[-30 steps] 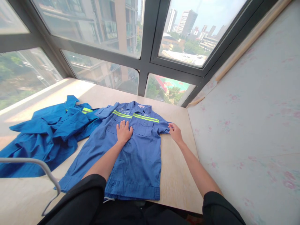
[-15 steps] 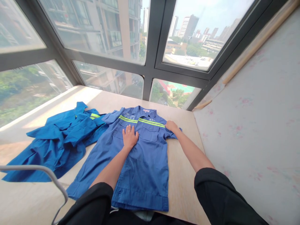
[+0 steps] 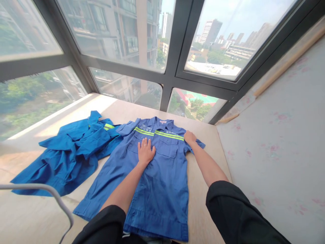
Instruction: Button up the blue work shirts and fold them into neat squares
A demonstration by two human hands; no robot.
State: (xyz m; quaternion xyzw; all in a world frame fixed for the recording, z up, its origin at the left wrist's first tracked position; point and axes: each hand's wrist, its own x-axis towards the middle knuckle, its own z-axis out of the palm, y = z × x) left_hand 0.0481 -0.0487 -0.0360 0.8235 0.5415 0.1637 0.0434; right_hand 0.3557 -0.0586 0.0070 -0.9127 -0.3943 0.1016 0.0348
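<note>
A blue short-sleeved work shirt [image 3: 162, 183] lies spread front side up on the table, collar toward the window. A yellow-green reflective stripe crosses its chest above two buttoned pockets. My left hand [image 3: 146, 151] rests flat on the shirt's chest by the front placket, fingers stretched out, a ring on one of them. At the sleeve seam on the right, where the stripe ends, my right hand [image 3: 190, 137] is closed on the shirt's cloth; its fingertips are hidden.
A second, brighter blue garment [image 3: 73, 149] lies crumpled on the left, touching the shirt's sleeve. A grey-white cable or tube [image 3: 54, 193] curves across the lower left. Windows [image 3: 129, 83] border the pale wooden table [image 3: 205, 203] at the back, a papered wall [image 3: 276, 145] on the right.
The view has shifted a little, so everything appears slightly further right. Both hands keep their places on the shirt.
</note>
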